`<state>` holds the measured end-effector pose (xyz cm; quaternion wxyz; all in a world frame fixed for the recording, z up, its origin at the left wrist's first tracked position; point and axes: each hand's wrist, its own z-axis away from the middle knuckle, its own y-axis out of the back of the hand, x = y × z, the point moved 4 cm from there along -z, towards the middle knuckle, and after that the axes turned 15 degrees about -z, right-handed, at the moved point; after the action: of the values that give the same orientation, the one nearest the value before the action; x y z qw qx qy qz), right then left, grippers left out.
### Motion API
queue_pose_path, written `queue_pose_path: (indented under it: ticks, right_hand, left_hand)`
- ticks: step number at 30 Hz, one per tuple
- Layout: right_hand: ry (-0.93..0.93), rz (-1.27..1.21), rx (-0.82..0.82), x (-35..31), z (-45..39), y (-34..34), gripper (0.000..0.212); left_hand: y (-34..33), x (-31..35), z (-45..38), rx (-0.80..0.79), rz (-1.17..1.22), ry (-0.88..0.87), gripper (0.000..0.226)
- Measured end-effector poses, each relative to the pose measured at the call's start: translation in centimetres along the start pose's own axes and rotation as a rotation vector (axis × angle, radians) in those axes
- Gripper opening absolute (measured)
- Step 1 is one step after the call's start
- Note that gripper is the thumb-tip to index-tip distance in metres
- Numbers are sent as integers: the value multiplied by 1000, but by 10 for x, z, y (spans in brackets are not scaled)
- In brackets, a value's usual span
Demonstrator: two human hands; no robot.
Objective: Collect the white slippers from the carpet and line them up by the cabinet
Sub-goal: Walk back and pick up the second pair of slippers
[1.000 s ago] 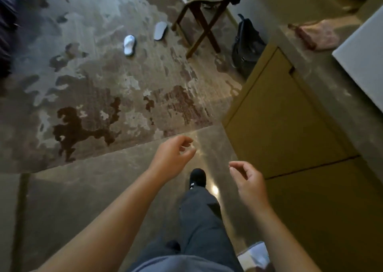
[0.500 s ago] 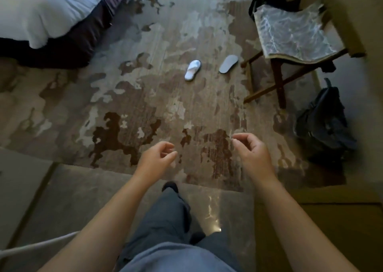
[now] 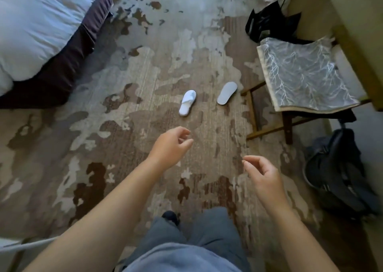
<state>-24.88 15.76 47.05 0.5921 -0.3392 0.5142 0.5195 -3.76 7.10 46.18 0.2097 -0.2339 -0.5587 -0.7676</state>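
Honestly, nothing's been collected yet as far as I can tell. Both white slippers are lying on the carpet (image 3: 128, 126), using the folding stool (image 3: 300, 74) as the landmark: the upside-down slipper (image 3: 227, 93), sole showing, sits just beside the stool's near leg, and the upright slipper (image 3: 187, 102) is a bit farther out from it, the two apart and not lined up. The left hand (image 3: 169, 147) and right hand (image 3: 262, 175) are both empty, fingers loosely curled, short of the slippers. So picking up and lining up are all left to do. The only container-ish thing is a dark backpack (image 3: 339, 174) below the stool; can't tell what's in it.
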Motion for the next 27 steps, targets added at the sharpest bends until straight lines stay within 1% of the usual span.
queue_pose_path:
  ticks: [2, 4, 8, 10, 13, 16, 18, 23, 27]
  right_hand:
    - [-51, -5, 56, 4, -33, 10, 13]
    - [-95, -2, 82, 10, -74, 17, 16]
    - [-128, 1, 76, 14, -183, 24, 19]
    - [-137, -5, 40, 5, -245, 22, 19]
    - [-149, 17, -56, -18, -332, 8, 12]
    - [-160, 50, -159, -36, -405, -12, 10]
    - [-184, 78, -204, -37, -452, -27, 10]
    - [-276, 107, -208, -1, -568, -64, 10]
    - [-368, 107, -187, 64, -656, -94, 11]
  left_hand:
    - [7, 18, -47, 4, 16, -44, 28]
    - [7, 29, -94, 1, 36, -51, 26]
    - [-1, 37, -191, -13, 5, 1, 28]
    - [-2, 36, -234, -4, -2, 82, 27]
    - [5, 26, -287, -9, -11, 205, 26]
    - [7, 8, -328, -42, -35, 325, 28]
    - [2, -8, -357, -74, -49, 394, 27]
    - [-27, -48, -450, -166, -97, 488, 28]
    - [-72, -91, -543, -216, -83, 545, 30]
